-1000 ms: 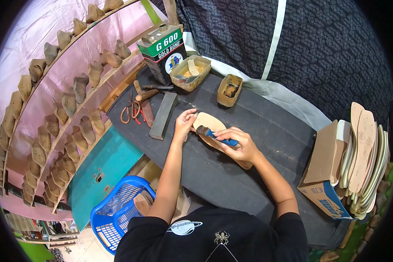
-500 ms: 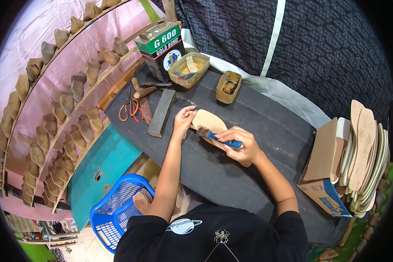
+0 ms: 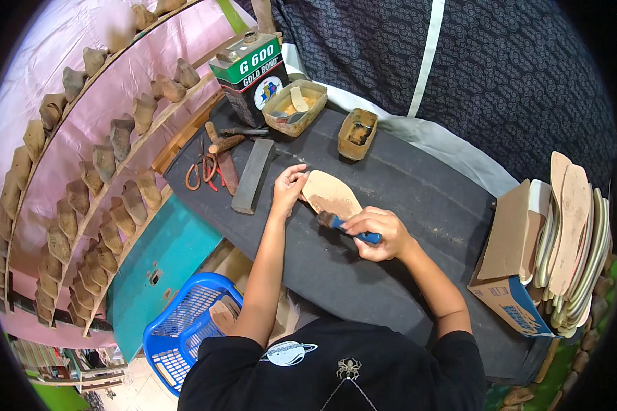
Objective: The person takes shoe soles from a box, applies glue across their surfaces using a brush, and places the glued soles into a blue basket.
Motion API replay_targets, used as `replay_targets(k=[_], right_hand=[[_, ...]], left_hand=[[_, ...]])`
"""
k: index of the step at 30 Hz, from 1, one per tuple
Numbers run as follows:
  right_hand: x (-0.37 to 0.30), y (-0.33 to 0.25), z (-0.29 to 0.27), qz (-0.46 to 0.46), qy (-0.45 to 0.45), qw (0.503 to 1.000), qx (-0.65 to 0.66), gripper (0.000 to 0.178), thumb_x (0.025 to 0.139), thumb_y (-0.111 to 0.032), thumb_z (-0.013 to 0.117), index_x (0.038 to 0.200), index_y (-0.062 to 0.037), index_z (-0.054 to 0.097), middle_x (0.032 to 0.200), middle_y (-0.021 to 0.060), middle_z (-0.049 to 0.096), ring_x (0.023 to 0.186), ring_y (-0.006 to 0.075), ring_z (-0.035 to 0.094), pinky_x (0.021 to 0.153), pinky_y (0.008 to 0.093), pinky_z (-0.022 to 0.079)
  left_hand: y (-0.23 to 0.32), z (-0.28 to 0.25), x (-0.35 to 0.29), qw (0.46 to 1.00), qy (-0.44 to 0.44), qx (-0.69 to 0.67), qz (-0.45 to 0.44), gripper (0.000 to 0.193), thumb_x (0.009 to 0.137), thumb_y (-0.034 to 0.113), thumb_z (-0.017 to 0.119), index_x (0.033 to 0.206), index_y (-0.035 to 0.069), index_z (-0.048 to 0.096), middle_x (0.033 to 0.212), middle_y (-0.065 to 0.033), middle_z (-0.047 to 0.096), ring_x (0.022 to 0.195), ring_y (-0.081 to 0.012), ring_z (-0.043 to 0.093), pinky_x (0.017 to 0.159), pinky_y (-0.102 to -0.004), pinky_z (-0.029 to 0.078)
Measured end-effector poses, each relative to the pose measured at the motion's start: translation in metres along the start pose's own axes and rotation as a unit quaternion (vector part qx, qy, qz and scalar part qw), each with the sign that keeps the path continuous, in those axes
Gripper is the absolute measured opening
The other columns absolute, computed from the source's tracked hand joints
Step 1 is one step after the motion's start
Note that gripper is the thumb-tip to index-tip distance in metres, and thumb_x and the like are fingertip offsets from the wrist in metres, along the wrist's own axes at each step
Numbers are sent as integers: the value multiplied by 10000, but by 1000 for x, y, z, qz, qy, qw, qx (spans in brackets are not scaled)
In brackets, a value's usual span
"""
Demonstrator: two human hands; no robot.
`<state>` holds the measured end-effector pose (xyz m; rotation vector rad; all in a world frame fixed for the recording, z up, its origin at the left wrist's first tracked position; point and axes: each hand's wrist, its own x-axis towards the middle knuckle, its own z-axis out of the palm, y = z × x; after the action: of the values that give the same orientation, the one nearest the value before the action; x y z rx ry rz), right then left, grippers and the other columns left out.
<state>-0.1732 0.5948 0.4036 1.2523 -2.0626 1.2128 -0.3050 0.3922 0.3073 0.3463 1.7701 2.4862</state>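
Tan insole [image 3: 328, 186] over the black worktop [image 3: 425, 179], edge pinched by your left fingers [image 3: 296, 170]; blue-handled brush [image 3: 368, 237] gripped in your right fingers [image 3: 372, 218], bristles [image 3: 326, 220] by its near edge; brushing seems in hand, next stroke calling for a steady edge.

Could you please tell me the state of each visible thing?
Sole: pale, brownish patch.
Brush: dark-tipped, gripped.
Left hand: holding the sole.
Right hand: gripping the brush.
Metal can: upright.
Small tub: uncovered, dark inside.
Large tub: uncovered, contents showing.
Cardboard box: open, filled.
Scissors: lying flat.
Blue basket: open-topped.
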Motion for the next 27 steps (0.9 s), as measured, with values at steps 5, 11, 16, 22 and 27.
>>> replay_targets(k=[5,11,16,22,27], right_hand=[[0,7,12,8,19,999,-33,200,545,-11,580,738,-31,536,821,89,601,736,233,574,647,316,470],[-8,2,2,15,-26,999,12,188,541,-11,575,724,-26,534,781,98,598,721,233,580,648,310,470],[-6,1,1,35,20,999,14,183,548,-4,572,728,-16,540,781,111,602,723,240,586,656,315,467],[-8,6,6,38,22,999,-21,178,547,-10,570,720,-19,531,779,108,596,716,245,574,641,323,464],[-12,2,-5,9,48,999,2,139,512,-12,529,647,-24,497,663,103,570,601,235,565,570,310,459]], left_hand=[[1,1,-2,1000,-9,8,-3,284,788,83,551,1045,-9,470,762,-26,564,589,-57,540,419,-162,444],[-1,-2,-1,1000,-17,11,-2,279,788,82,549,1045,2,476,767,-22,575,585,-55,545,424,-165,449],[-1,-1,0,1000,-18,15,0,279,788,84,551,1044,2,476,758,-21,573,577,-55,544,421,-165,449],[2,2,-2,1000,-2,13,-9,284,786,87,557,1039,-11,471,739,-24,545,553,-51,525,398,-154,427],[0,1,-1,1000,-17,22,-7,291,785,89,559,1042,-13,469,737,-21,542,558,-48,521,402,-156,423]])
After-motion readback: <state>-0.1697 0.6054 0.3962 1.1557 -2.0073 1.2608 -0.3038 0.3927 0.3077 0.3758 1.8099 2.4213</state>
